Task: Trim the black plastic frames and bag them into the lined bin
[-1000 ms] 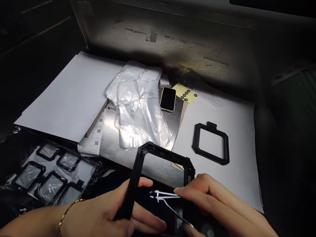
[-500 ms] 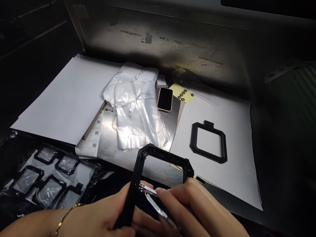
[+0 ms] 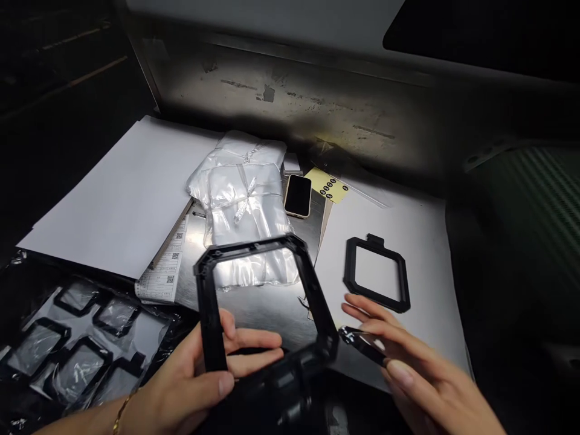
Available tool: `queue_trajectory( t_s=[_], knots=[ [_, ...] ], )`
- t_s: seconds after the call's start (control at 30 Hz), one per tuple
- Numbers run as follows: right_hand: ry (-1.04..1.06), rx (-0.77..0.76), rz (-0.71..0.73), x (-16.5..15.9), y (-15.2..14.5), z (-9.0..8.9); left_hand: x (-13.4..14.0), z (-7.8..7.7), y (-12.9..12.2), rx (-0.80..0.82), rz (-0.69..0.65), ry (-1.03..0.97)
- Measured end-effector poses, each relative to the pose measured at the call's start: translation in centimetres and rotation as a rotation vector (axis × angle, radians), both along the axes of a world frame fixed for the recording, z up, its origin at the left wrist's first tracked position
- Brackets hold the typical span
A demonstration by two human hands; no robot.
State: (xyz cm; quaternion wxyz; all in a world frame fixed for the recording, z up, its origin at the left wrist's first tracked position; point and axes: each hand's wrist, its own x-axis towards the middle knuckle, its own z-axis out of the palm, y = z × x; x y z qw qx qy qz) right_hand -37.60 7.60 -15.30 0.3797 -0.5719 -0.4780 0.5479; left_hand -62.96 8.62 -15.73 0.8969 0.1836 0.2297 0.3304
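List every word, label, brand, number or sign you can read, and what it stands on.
No text is legible enough to quote.
Yellow paper sheet: white marks on round black stickers, too small to read.
White paper label strip: square codes and printed lines, too small to read.
Pale-edged rectangular phone: dark, no text visible.
Black cut-cornered plastic-looking frame in the left hand: no lettering visible.

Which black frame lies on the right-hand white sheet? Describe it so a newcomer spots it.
Start at the metal table and find the white sheet on its right. The black frame lies flat there, its tab toward the back wall. Unlike the held frame and the bagged frames, it lies loose and unwrapped.
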Motion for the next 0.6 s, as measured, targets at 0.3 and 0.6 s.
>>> queue_trajectory(
  t_s=[0.3,0.6],
  knots=[
    [0.414,-0.015,0.017,-1.8,2.0,-2.3,3.7,-3.5,-0.7,0.341,-0.044,0.165],
    [-0.09,0.129,0.769,2.6,5.4,0.8,0.6,-3.0,5.6,0.098,-0.446,-0.031]
  ],
)
